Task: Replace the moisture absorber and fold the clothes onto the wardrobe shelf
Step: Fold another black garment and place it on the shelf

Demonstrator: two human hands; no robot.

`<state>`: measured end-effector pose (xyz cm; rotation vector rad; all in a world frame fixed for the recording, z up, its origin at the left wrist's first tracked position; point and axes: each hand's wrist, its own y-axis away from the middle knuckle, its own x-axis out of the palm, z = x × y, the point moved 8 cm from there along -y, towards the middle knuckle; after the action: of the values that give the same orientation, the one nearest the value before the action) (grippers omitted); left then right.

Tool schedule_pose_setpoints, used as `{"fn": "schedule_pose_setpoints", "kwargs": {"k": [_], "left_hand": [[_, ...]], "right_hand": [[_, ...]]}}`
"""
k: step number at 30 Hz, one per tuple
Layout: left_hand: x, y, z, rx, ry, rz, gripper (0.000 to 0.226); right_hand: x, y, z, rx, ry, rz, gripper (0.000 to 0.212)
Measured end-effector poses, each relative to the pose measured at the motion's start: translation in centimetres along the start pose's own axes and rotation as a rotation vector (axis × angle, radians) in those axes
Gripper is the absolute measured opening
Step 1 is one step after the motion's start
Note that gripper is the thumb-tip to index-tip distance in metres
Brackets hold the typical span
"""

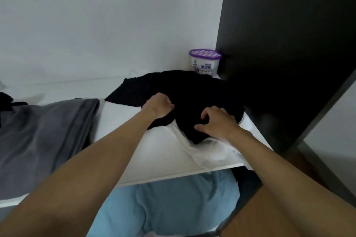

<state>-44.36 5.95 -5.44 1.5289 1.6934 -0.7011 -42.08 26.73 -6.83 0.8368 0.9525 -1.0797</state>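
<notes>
A black garment (185, 90) lies crumpled on the white wardrobe shelf (123, 121), partly over a white garment (208, 152) at the shelf's front right. My left hand (159, 107) grips the black cloth near its left side with curled fingers. My right hand (217, 121) pinches a fold of the same cloth nearer the front. A white moisture absorber tub with a purple dotted lid (205, 61) stands upright in the back right corner, just behind the black garment.
A grey garment (44, 136) lies spread on the shelf's left part, with a dark item (7, 102) at the far left. The dark wardrobe side panel (289, 44) closes off the right. Light blue fabric (173, 204) shows below the shelf.
</notes>
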Motion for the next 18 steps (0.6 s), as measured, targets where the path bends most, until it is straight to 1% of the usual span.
{"fn": "schedule_pose_setpoints", "kwargs": {"k": [2, 3, 4, 5, 6, 7, 8, 9, 11, 12, 13, 14, 15, 17, 18], "left_hand": [[0.4, -0.1, -0.1, -0.007, 0.185, -0.03, 0.021], [0.7, -0.1, 0.0, -0.019, 0.273, -0.037, 0.02], [1.0, 0.1, 0.0, -0.028, 0.311, -0.031, 0.02], [1.3, 0.2, 0.0, -0.03, 0.297, -0.009, 0.019], [1.6, 0.2, -0.1, -0.034, 0.265, 0.031, 0.02], [2.0, 0.3, -0.1, -0.041, 0.233, 0.074, 0.023], [2.2, 0.5, 0.0, -0.048, 0.207, 0.115, 0.024], [2.5, 0.6, 0.0, -0.05, 0.191, 0.148, 0.023], [3.0, 1.0, 0.0, -0.041, 0.165, 0.184, 0.017], [3.5, 1.3, -0.1, -0.028, 0.155, 0.196, 0.014], [3.9, 1.5, -0.2, -0.015, 0.151, 0.2, 0.012], [4.3, 1.6, -0.2, -0.008, 0.155, 0.202, 0.008], [4.5, 1.9, -0.3, 0.002, 0.17, 0.202, 0.005], [4.8, 2.1, -0.5, 0.018, 0.216, 0.208, 0.017], [4.7, 2.1, -0.5, 0.023, 0.237, 0.207, 0.02]], "right_hand": [[0.9, -0.4, -0.7, 0.002, -0.033, -0.001, 0.045], [1.0, -0.7, -1.2, 0.008, -0.094, -0.013, 0.048], [0.5, -0.9, -1.8, 0.018, -0.194, -0.061, 0.048], [-0.5, -1.1, -2.5, 0.043, -0.297, -0.151, 0.047], [-1.9, -1.3, -3.5, 0.083, -0.34, -0.27, 0.046], [-3.2, -1.4, -4.5, 0.135, -0.313, -0.371, 0.047], [-4.1, -1.6, -5.4, 0.192, -0.26, -0.416, 0.051], [-4.5, -2.1, -6.2, 0.251, -0.209, -0.397, 0.056], [-4.0, -3.1, -7.2, 0.361, -0.13, -0.256, 0.062], [-3.4, -3.3, -7.5, 0.398, -0.1, -0.194, 0.062], [-3.0, -3.3, -7.7, 0.416, -0.078, -0.179, 0.059], [-3.0, -3.3, -7.7, 0.411, -0.058, -0.213, 0.053], [-3.3, -3.2, -7.7, 0.392, -0.045, -0.281, 0.046], [-4.2, -2.8, -7.7, 0.357, -0.05, -0.433, 0.031], [-4.6, -2.5, -7.8, 0.351, -0.076, -0.479, 0.026]]}}
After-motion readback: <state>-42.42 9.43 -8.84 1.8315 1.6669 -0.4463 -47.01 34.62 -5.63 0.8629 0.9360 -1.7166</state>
